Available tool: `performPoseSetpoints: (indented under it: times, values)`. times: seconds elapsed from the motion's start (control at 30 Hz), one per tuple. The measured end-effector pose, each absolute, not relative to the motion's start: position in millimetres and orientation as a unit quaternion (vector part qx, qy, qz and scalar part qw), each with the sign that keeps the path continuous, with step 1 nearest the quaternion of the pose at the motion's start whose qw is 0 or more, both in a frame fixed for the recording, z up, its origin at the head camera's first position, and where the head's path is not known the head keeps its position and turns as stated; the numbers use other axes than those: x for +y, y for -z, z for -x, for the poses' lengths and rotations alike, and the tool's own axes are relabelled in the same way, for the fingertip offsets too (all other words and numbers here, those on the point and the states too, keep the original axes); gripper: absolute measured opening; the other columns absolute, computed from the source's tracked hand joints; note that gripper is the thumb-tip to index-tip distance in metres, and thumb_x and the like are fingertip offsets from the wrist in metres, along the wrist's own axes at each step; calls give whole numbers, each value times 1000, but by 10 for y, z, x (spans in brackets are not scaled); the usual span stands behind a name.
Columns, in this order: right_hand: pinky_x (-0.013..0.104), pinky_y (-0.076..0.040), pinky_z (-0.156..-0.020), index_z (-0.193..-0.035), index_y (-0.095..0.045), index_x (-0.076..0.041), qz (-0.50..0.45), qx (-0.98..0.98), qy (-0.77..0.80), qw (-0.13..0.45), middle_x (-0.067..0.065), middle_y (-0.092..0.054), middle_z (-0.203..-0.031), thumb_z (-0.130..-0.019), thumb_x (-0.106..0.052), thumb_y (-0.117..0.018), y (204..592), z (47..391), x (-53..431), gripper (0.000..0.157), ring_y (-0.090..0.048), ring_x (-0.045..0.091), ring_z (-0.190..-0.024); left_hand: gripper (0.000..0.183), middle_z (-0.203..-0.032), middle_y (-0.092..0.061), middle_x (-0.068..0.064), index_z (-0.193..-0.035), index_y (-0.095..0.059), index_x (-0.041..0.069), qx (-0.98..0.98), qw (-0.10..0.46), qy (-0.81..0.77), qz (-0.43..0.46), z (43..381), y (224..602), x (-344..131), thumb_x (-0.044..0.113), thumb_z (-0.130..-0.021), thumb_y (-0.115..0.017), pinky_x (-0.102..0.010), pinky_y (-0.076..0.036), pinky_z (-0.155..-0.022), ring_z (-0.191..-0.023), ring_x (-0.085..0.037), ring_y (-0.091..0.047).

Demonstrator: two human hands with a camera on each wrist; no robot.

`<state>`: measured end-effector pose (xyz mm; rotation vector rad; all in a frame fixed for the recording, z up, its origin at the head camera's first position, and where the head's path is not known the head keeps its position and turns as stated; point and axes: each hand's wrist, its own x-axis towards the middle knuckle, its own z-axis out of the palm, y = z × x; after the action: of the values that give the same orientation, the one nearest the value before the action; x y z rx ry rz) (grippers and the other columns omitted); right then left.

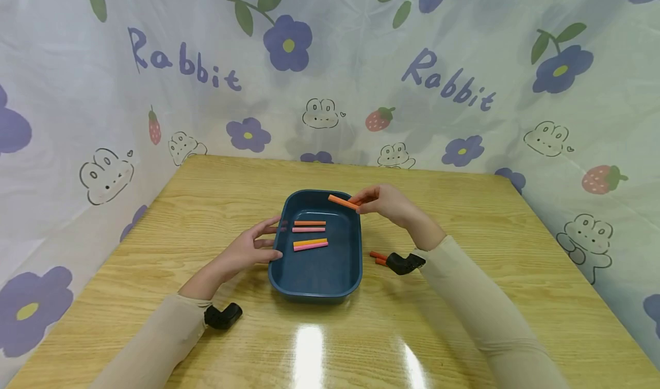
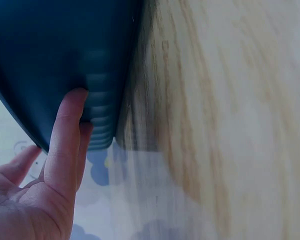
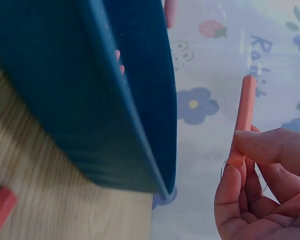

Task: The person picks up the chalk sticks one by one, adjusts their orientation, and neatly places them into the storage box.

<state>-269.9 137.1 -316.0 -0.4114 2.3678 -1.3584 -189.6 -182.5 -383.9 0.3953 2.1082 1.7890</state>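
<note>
A dark blue rectangular tub (image 1: 314, 295) sits on the table. My left hand (image 1: 247, 251) rests at its left side, and in the left wrist view extended fingers (image 2: 65, 140) touch the outer wall. Above the tub's far right corner, my right hand (image 1: 387, 205) pinches one end of an orange chalk stick (image 1: 342, 201) between thumb and fingers; its free end points left over the tub. Inside lie an orange stick (image 1: 310, 223), a yellow-orange stick (image 1: 310, 243) and pink sticks (image 1: 309, 230), side by side in two pairs.
Red-orange sticks (image 1: 378, 255) lie on the table right of the tub, partly hidden behind the black wrist mount (image 1: 404, 263). A second mount (image 1: 223, 316) is on the left sleeve. A rabbit-and-flower print cloth (image 1: 319, 62) hangs around the wooden table (image 1: 232, 183).
</note>
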Motion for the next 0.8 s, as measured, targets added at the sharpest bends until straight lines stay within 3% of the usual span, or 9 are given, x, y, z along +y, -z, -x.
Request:
performPoseSetpoints:
  times: [0.17, 0.53, 0.8]
  values:
    - [38, -45, -87, -108, -69, -6, 157, 840, 482, 190, 8, -63, -104, -85, -3, -66, 3139, 2736, 1231, 24, -55, 24, -97, 81, -141, -27, -25, -149, -18, 10, 743, 172, -631, -142, 1898, 3845, -1829, 3, -84, -65, -41, -51, -80, -123, -43, -39]
    - [47, -41, -93, -108, -68, -1, 180, 819, 503, 210, 11, -61, -106, -85, 1, -64, 3125, 2811, 931, 23, -53, 27, -98, 82, -141, -27, -25, -149, -18, 10, 746, 172, -627, -142, 1908, 3849, -1842, 6, -83, -67, -41, -51, -81, -124, -42, -38]
    - [44, -45, -90, -108, -68, -2, 169, 820, 501, 221, 10, -62, -105, -85, 0, -65, 3163, 2886, 716, 24, -55, 25, -96, 84, -141, -27, -25, -149, -17, 10, 745, 174, -628, -144, 1913, 3855, -1857, 8, -83, -68, -40, -51, -81, -124, -42, -38]
